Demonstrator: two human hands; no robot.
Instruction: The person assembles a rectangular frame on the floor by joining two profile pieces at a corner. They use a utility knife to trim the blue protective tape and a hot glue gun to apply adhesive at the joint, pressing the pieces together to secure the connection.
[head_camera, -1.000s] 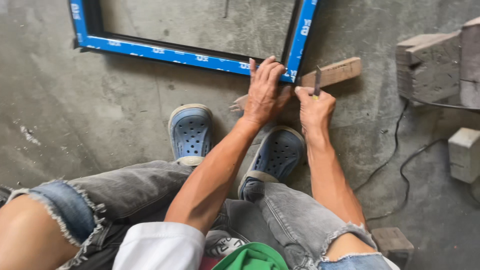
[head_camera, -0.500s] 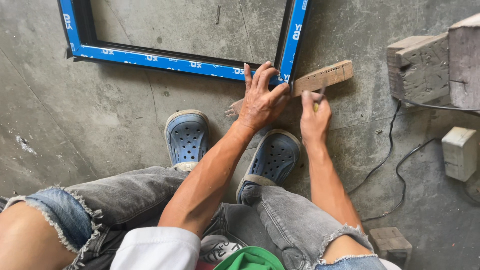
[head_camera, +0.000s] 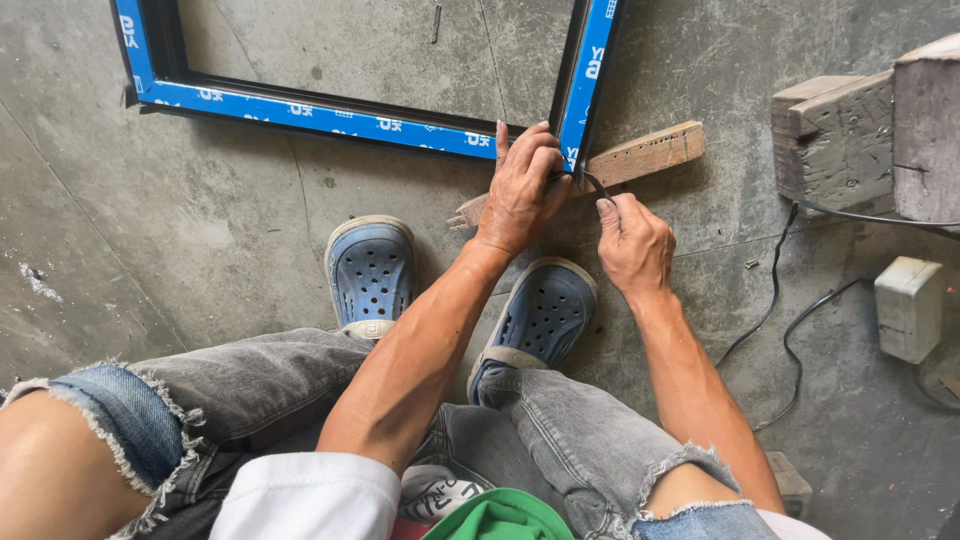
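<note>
A dark metal frame (head_camera: 300, 108) wrapped in blue film lies flat on the concrete floor. Its near right corner rests on a wooden strip (head_camera: 645, 153). My left hand (head_camera: 522, 187) presses down on that corner, fingers spread over the frame's edge. My right hand (head_camera: 632, 243) is just right of it and pinches a thin black rubber strip (head_camera: 596, 183) that curves up into the corner of the frame. The strip's far end is hidden under my left fingers.
My two blue perforated clogs (head_camera: 372, 272) stand right below the frame, knees in torn jeans in front. Rough wooden blocks (head_camera: 850, 135) sit at the right, with a black cable (head_camera: 780, 290) and a small pale block (head_camera: 908, 305) on the floor.
Both hands stay at the frame's corner. My right hand has dropped slightly lower and right, and now pinches the black strip instead of holding a thin tool upright.
</note>
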